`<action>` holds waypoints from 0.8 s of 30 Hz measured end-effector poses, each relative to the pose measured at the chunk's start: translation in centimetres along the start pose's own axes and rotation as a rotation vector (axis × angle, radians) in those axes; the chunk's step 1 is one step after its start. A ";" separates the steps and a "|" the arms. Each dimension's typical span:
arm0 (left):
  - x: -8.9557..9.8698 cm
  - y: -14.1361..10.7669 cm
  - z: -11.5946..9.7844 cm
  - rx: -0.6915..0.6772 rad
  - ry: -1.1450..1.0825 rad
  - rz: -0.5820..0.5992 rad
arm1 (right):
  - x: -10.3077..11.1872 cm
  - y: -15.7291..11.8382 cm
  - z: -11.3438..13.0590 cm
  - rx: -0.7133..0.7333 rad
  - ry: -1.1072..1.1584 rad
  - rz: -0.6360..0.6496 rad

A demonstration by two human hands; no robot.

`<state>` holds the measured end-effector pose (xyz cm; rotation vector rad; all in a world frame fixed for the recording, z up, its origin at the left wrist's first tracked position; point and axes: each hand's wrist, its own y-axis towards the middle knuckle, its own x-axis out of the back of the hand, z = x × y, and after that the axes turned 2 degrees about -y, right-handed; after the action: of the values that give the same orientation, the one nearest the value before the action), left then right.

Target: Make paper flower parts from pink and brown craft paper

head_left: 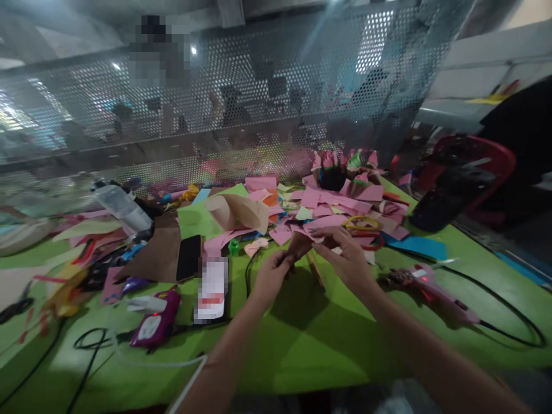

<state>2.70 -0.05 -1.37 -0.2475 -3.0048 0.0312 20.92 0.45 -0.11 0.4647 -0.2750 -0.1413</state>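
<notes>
My left hand (272, 275) and my right hand (345, 256) meet in front of me, above the green table. Between them is a small piece of brown paper (300, 244). The left fingers are closed on its lower left side, and the right thumb and fingers pinch its right edge. Its exact shape is partly hidden by the fingers. A pencil-like wooden stick (317, 271) lies just below the hands. Beyond my right hand rest yellow-handled scissors (361, 223). A pink glue gun (435, 287) lies to the right on its cord.
Pink paper scraps (328, 198) are heaped behind the hands, near pink and green swirled paper pieces (354, 161). Left are a lit phone (213, 287), a dark phone (190, 257), and a purple device (156, 322) with cables. A perforated metal screen (241, 132) stands behind.
</notes>
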 end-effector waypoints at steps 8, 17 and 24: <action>-0.2 -0.3 0.4 -0.001 -0.192 0.000 | -0.7 -0.3 -1.2 0.073 -0.003 0.049; -0.6 -0.1 0.8 0.170 -0.444 -0.100 | -0.2 -0.3 -0.5 0.019 -0.007 0.150; -0.5 0.1 0.9 0.227 -0.485 -0.048 | -0.4 -0.6 -0.6 0.076 -0.055 0.167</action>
<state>3.12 -0.09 -2.37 -0.1614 -3.4402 0.4928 20.66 0.24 -0.96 0.5117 -0.3727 0.0192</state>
